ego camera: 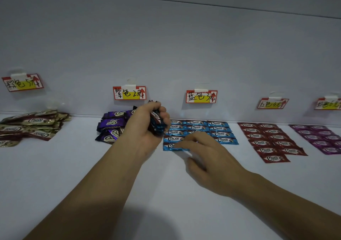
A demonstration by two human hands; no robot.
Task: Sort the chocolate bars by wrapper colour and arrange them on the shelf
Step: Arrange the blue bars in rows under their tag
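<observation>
Nearest, right hand (204, 153), fingers straight, rested on the front blue foil-wrapped chocolate bar (172, 146), which lay long axis left-right on the white shelf (166, 184). Just beyond and to the left, left hand (147, 127) clutched a stack of blue-wrapped bars (156, 124).

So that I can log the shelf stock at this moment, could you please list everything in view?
shelf: one, white, under everything.
price labels: five, red-edged with yellow patches, along the back wall.
gold bars: loose pile, gold and brown, far left.
purple bars: loose pile, dark purple, left of centre.
blue bars: roughly a dozen, blue, flat rows at centre.
red bars: roughly a dozen, red, flat rows right of centre.
magenta bars: several, magenta, far right, cut off by the frame edge.
held bars: small stack, mostly blue, gripped in the left hand.
left hand: one, raised between the purple and blue bars.
right hand: one, fingertips resting on the front blue bar.
</observation>
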